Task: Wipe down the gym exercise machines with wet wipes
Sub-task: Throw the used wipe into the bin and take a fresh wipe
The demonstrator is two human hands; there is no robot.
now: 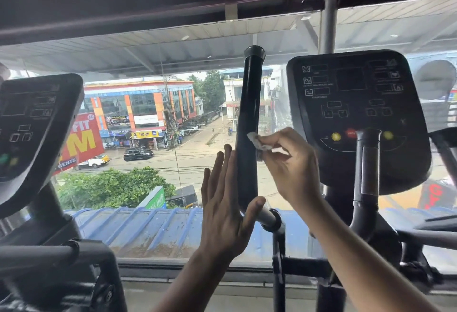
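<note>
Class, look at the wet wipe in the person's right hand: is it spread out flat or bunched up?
Bunched up. The wet wipe shows as a small crumpled wad pinched in the right hand and pressed against the black handlebar.

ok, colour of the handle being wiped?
Glossy black handle with a black end cap; it shows best in the head view, the only one.

left hand (226, 209) flat, right hand (289, 163) pinching

Beyond the window (173, 103), an orange-and-blue building (138, 103), black car (138, 154), green bushes (111, 185), blue roofing (153, 227)
</note>
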